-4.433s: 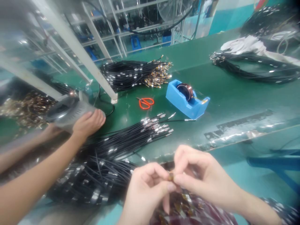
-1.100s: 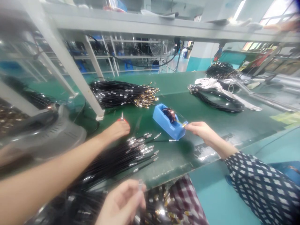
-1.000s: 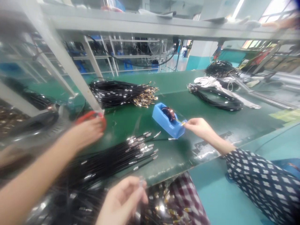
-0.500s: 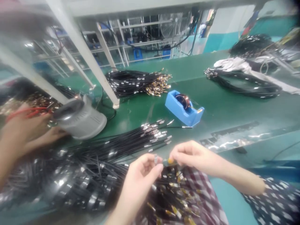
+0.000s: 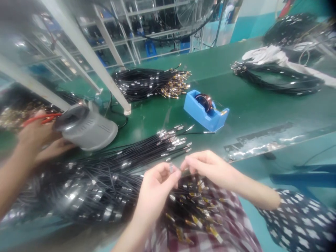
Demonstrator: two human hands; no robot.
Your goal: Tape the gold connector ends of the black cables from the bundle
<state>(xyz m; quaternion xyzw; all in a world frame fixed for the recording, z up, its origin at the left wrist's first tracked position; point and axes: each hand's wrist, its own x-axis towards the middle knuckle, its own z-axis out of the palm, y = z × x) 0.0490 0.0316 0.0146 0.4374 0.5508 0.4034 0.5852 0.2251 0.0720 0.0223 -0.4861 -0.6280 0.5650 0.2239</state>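
My left hand (image 5: 156,187) is closed in a pinch on a cable end, of which a small silver piece (image 5: 171,168) shows between thumb and forefinger. My right hand (image 5: 206,164) is closed too, its fingertips pinched right beside the left thumb tip; what they hold is hidden. Below both hands, black cables (image 5: 195,210) with amber-taped ends lie across a checked cloth on my lap. Just beyond, a bundle of black cables (image 5: 147,148) with silver ends rests on the bench. A blue tape dispenser (image 5: 206,112) with an amber roll (image 5: 204,102) stands behind my right hand.
At left, another person's hand (image 5: 39,140) holds red-handled scissors or pliers (image 5: 43,118) beside a grey tool (image 5: 88,127). White posts (image 5: 86,52) rise from the green bench (image 5: 162,112). Coiled cables (image 5: 147,84) lie at the back, more (image 5: 278,80) at right beside white cloth (image 5: 273,57).
My right hand has moved left to meet the left fingertips. The bit of amber tape seen at its fingers earlier is now hidden. The view has tilted down slightly.
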